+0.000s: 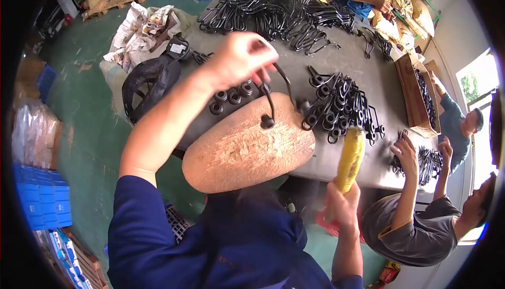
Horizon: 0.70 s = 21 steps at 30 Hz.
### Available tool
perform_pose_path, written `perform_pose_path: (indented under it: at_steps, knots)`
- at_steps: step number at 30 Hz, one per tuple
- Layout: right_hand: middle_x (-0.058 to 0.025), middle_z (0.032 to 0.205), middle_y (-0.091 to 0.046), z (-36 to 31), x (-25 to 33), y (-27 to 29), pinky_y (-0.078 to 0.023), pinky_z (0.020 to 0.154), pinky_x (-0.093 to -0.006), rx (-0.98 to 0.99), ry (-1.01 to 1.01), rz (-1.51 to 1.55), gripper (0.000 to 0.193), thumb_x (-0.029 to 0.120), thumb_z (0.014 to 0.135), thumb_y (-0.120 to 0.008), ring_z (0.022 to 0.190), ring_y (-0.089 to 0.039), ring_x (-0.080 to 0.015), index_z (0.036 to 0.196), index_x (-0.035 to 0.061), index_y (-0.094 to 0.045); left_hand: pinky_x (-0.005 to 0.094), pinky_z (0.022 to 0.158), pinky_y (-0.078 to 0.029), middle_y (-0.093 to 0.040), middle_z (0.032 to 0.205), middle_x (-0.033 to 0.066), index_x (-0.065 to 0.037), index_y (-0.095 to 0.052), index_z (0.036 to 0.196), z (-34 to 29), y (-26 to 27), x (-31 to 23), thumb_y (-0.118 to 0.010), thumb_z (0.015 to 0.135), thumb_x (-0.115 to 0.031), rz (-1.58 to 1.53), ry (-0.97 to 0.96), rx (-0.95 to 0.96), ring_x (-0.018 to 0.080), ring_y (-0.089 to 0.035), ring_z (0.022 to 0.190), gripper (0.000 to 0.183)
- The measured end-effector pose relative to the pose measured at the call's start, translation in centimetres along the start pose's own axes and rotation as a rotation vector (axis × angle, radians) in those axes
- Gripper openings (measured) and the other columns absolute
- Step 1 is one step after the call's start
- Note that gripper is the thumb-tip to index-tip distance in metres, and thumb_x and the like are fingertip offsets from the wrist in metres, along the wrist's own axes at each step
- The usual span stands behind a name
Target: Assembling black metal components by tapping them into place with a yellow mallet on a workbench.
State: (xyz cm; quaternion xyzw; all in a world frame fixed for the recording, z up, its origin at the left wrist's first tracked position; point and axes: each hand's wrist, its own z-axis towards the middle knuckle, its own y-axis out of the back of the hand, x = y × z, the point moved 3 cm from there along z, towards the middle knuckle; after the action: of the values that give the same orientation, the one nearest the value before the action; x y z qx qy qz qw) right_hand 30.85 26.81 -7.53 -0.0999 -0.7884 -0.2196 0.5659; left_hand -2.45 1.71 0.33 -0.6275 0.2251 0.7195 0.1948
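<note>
My left hand (243, 60) is closed, pinching a bent black metal rod (272, 106) with a dark round end piece. That end piece hangs over, or rests on, a rounded wooden block (221, 165) with a rough, chipped top; I cannot tell which. My right hand (343, 205) is wrapped round a thick yellow stick-shaped tool (351, 157), held upright to the right of the block. Beyond it lies a heap of black rods with ring ends (342, 102). Several black round-ended pieces (233, 97) lie on the table below my left forearm.
A big pile of bent black rods (263, 10) covers the grey table's (289, 68) far side. A cardboard box (413, 94) stands at right. A person in grey (410, 231) works close on my right; others work farther off. A black bag (150, 83) lies left.
</note>
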Motion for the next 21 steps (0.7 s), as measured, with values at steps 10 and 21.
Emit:
perform_pose_path:
  at_steps: [10,21]
  knots:
    - [-0.0045,0.064,-0.053,4.0,-4.8,4.1,-0.042,0.042,-0.0267,-0.249,-0.102,0.325,0.009,0.010,0.087,-0.059,0.043,-0.052,-0.0148,0.088,0.0037,-0.052,0.0258,0.048,-0.047,-0.066,0.080,0.0070,-0.004,-0.063,0.102,3.5,12.3,10.5,-0.073,0.082,-0.023,0.412,0.470,-0.273,0.0130,-0.060,0.060,0.029]
    - [-0.0078,0.065,-0.057,4.8,-6.3,5.8,-0.047,0.044,-0.0298,-0.176,-0.189,0.555,0.013,0.015,0.089,-0.059,0.046,-0.057,-0.0185,0.086,0.0026,-0.055,0.0281,0.067,-0.054,-0.071,0.086,0.0109,0.000,-0.068,0.101,17.3,-16.3,3.5,-0.067,0.081,-0.010,0.313,-0.166,0.184,0.0137,-0.067,0.075,0.022]
